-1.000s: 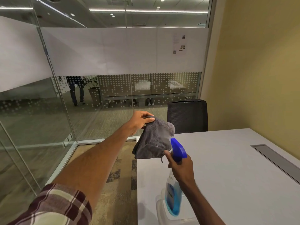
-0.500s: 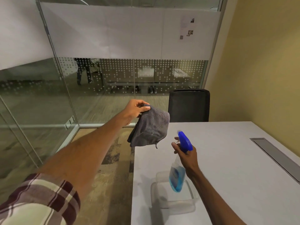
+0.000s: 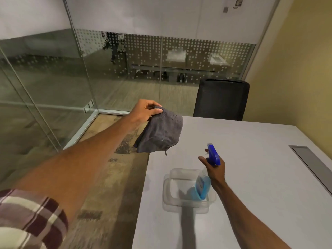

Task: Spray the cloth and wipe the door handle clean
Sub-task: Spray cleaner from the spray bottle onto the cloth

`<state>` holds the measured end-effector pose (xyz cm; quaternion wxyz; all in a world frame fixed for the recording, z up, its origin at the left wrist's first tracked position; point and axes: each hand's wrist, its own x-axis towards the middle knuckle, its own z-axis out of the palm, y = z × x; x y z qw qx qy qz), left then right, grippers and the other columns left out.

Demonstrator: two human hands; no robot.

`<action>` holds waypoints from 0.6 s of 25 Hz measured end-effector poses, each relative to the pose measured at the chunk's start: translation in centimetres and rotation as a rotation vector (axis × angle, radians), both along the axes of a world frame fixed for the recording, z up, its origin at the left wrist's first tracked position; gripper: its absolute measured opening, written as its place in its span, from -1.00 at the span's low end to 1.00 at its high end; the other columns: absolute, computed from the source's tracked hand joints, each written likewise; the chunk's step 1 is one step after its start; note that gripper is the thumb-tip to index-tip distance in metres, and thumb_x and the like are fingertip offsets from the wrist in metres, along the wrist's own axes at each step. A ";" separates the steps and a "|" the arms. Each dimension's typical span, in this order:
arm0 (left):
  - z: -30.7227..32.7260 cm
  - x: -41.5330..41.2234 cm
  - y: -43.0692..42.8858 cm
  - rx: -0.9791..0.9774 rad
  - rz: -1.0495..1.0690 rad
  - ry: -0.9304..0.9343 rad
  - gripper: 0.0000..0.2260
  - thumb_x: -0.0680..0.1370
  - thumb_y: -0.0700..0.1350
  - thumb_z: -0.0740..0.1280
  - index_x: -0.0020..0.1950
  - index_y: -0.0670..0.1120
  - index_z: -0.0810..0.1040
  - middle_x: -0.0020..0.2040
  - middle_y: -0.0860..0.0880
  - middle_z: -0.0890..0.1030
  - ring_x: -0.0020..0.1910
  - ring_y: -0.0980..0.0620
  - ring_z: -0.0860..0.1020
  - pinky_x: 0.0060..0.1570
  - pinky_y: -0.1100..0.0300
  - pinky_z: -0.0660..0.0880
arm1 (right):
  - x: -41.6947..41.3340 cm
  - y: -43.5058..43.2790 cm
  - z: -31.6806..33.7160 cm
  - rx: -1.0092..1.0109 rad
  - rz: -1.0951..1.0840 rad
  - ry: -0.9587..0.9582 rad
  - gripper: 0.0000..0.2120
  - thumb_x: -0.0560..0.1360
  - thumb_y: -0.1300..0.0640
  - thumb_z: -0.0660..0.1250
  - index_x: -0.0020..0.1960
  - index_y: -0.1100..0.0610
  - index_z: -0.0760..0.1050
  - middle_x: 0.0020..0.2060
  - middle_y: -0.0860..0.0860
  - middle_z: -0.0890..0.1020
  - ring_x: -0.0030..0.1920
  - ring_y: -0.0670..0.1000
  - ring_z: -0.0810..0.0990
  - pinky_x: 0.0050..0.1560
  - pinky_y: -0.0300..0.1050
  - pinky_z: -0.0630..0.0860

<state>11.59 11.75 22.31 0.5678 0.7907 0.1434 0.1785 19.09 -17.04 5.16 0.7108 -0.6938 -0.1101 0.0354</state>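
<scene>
My left hand pinches the top edge of a dark grey cloth, which hangs in the air over the table's left corner. My right hand grips the neck of a spray bottle with a blue trigger head and blue liquid. The bottle's base is down inside a clear plastic container on the white table. The nozzle points toward the cloth, a short gap away. No door handle is in view.
A black mesh chair stands at the table's far end. Glass partition walls close the room on the left and ahead. A grey cable hatch is set into the table on the right. Patterned carpet lies left of the table.
The view has tilted down. My right hand has lowered the spray bottle away from the cloth into the clear container. The cloth stays held up in my left hand.
</scene>
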 end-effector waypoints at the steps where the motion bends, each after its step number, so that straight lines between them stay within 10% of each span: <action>1: -0.2 -0.2 0.0 -0.005 0.004 0.007 -0.91 0.54 -0.26 0.40 -0.07 -0.08 0.65 -0.18 -0.01 0.65 -0.20 0.16 0.60 -0.26 0.33 0.55 | 0.2 -0.2 -0.5 0.002 0.006 0.003 -0.63 0.40 0.26 0.47 0.16 0.08 0.48 -0.10 -0.04 0.62 -0.16 0.02 0.56 -0.08 -0.13 0.58; 8: -0.5 -0.7 -0.7 -0.018 0.062 0.044 -0.88 0.53 -0.30 0.39 0.05 -0.19 0.65 -0.15 -0.03 0.64 -0.17 0.13 0.60 -0.27 0.34 0.55 | 1.0 -1.5 -3.0 -0.017 0.028 0.024 -0.56 0.39 0.29 0.48 0.24 0.25 0.48 -0.02 0.11 0.60 -0.17 0.01 0.53 -0.27 -0.34 0.58; 15: 0.1 -1.0 -1.0 -0.028 0.062 0.041 -0.84 0.52 -0.30 0.40 0.09 -0.24 0.63 -0.14 -0.04 0.64 -0.16 0.11 0.61 -0.22 0.33 0.59 | 1.4 -1.9 -3.6 -0.049 0.070 0.049 -0.60 0.36 0.26 0.52 0.15 0.16 0.51 -0.24 0.08 0.58 -0.23 0.06 0.53 -0.14 -0.11 0.57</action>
